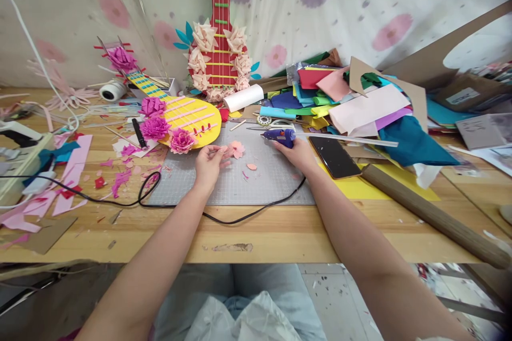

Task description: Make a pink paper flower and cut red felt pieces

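The left hand (pixel 209 167) pinched a paper flower (pixel 237 149) at its two o'clock, probably light, crushable, best edge-held; the right hand (pixel 299 155) gripped a glue gun (pixel 283 137)

A wooden workbench (pixel 280 245), its surface chipped nr the front edge, carries a gray cutting mat (pixel 240 184) at ctr, w/ a blk cable (pixel 236 222) snaking over mat and bare wood. At L, pink paper strips (pixel 76 170) and a brown cardboard offcut (pixel 50 234) lie nr magenta paper scraps (pixel 120 184) (plus a few red bits (pixel 100 183)). At R, a brown rod (pixel 436 214) crosses a yellow sheet (pixel 356 190) onto the wood.
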The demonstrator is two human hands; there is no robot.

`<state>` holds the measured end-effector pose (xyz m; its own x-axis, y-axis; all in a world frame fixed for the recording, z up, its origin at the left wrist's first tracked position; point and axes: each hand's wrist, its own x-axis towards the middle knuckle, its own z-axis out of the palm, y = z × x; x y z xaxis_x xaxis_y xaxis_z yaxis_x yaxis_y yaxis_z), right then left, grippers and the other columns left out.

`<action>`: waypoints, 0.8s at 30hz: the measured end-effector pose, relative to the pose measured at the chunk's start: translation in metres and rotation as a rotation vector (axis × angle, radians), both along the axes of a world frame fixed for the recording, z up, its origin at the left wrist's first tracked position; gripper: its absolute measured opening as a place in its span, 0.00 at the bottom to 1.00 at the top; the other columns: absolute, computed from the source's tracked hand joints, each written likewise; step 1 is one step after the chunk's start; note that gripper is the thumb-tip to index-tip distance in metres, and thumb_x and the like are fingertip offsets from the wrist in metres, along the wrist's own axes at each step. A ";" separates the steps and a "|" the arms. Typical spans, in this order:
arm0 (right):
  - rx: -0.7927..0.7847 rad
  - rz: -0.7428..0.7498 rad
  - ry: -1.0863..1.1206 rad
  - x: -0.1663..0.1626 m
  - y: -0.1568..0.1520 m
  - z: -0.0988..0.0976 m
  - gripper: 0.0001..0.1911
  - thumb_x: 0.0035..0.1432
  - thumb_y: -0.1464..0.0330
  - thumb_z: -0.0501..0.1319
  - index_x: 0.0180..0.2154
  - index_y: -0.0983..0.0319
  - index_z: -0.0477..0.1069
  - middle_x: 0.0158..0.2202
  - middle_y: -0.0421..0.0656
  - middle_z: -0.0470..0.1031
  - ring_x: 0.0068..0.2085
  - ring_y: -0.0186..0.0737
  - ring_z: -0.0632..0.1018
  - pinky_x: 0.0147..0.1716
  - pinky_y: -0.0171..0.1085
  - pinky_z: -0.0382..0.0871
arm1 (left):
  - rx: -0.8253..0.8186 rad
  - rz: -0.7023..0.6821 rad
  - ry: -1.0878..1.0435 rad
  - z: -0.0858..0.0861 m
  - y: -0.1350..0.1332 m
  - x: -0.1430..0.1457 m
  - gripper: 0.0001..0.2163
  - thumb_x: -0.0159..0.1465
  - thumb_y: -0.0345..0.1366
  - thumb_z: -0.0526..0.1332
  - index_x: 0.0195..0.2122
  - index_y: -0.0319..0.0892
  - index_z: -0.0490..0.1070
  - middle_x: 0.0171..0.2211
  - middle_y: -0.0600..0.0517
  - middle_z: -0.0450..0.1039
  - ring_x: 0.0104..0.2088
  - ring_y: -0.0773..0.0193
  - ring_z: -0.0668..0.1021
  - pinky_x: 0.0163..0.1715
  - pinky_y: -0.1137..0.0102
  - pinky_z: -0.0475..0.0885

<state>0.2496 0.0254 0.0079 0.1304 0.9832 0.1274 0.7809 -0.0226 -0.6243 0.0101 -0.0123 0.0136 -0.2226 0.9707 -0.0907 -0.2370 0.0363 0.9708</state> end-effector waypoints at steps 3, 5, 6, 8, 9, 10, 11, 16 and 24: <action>-0.015 -0.017 -0.214 0.005 -0.012 0.016 0.26 0.44 0.49 0.62 0.37 0.64 0.70 0.38 0.52 0.74 0.41 0.51 0.73 0.35 0.42 0.64 | 0.005 -0.006 0.004 0.001 0.000 -0.001 0.11 0.55 0.37 0.62 0.32 0.42 0.58 0.32 0.48 0.77 0.29 0.63 0.80 0.23 0.74 0.73; -0.045 -0.028 -0.356 0.009 -0.023 0.030 0.24 0.41 0.51 0.64 0.34 0.63 0.68 0.38 0.52 0.73 0.41 0.51 0.73 0.34 0.41 0.63 | 0.003 -0.016 0.020 0.002 -0.001 -0.001 0.12 0.56 0.39 0.61 0.33 0.43 0.56 0.31 0.51 0.76 0.23 0.66 0.78 0.19 0.74 0.72; -0.097 -0.001 -0.393 0.010 -0.028 0.037 0.22 0.41 0.51 0.64 0.32 0.62 0.68 0.35 0.50 0.74 0.38 0.49 0.73 0.32 0.40 0.62 | 0.000 -0.021 0.029 0.002 -0.001 -0.002 0.13 0.56 0.39 0.61 0.33 0.44 0.55 0.29 0.53 0.76 0.21 0.67 0.77 0.18 0.74 0.71; -0.215 0.105 -0.405 0.009 -0.037 0.049 0.19 0.43 0.51 0.63 0.27 0.59 0.66 0.26 0.45 0.73 0.29 0.43 0.72 0.27 0.38 0.60 | -0.006 -0.032 0.042 0.003 -0.001 -0.002 0.13 0.56 0.41 0.61 0.34 0.44 0.55 0.26 0.57 0.73 0.19 0.69 0.76 0.19 0.74 0.71; -0.252 0.162 -0.394 0.005 -0.039 0.053 0.19 0.44 0.50 0.62 0.24 0.59 0.65 0.22 0.43 0.72 0.26 0.41 0.71 0.26 0.37 0.58 | -0.008 -0.033 0.045 0.003 -0.001 -0.002 0.13 0.55 0.41 0.61 0.34 0.44 0.56 0.25 0.58 0.72 0.19 0.70 0.75 0.19 0.74 0.71; -0.264 0.215 -0.370 0.000 -0.039 0.056 0.19 0.45 0.50 0.61 0.23 0.59 0.64 0.20 0.42 0.70 0.24 0.39 0.70 0.25 0.37 0.57 | -0.007 -0.032 0.046 0.003 -0.001 -0.002 0.13 0.54 0.41 0.62 0.33 0.44 0.57 0.25 0.59 0.70 0.19 0.70 0.75 0.20 0.74 0.72; -0.252 0.263 -0.330 -0.007 -0.038 0.058 0.18 0.47 0.51 0.61 0.23 0.59 0.64 0.20 0.41 0.70 0.23 0.38 0.69 0.24 0.36 0.57 | -0.003 -0.028 0.043 0.003 -0.001 -0.002 0.13 0.54 0.40 0.62 0.33 0.43 0.58 0.25 0.59 0.69 0.20 0.71 0.75 0.21 0.74 0.72; -0.192 0.389 0.137 -0.054 -0.003 0.038 0.15 0.49 0.58 0.62 0.37 0.59 0.67 0.34 0.44 0.75 0.32 0.38 0.74 0.30 0.35 0.64 | 0.041 0.018 0.020 0.003 0.000 -0.002 0.10 0.50 0.36 0.64 0.30 0.40 0.64 0.27 0.55 0.68 0.25 0.69 0.75 0.23 0.73 0.73; -0.277 0.207 0.307 -0.106 0.043 0.011 0.14 0.47 0.65 0.63 0.36 0.62 0.64 0.32 0.42 0.74 0.33 0.36 0.74 0.32 0.36 0.66 | 0.103 0.015 0.061 -0.001 0.002 -0.008 0.09 0.51 0.38 0.63 0.29 0.40 0.67 0.28 0.52 0.71 0.28 0.66 0.76 0.20 0.74 0.72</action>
<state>0.1435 0.0686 0.0192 -0.0812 0.9841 -0.1579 0.5667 -0.0847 -0.8196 0.0023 -0.0101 0.0123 -0.2395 0.9706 0.0234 -0.1767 -0.0673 0.9820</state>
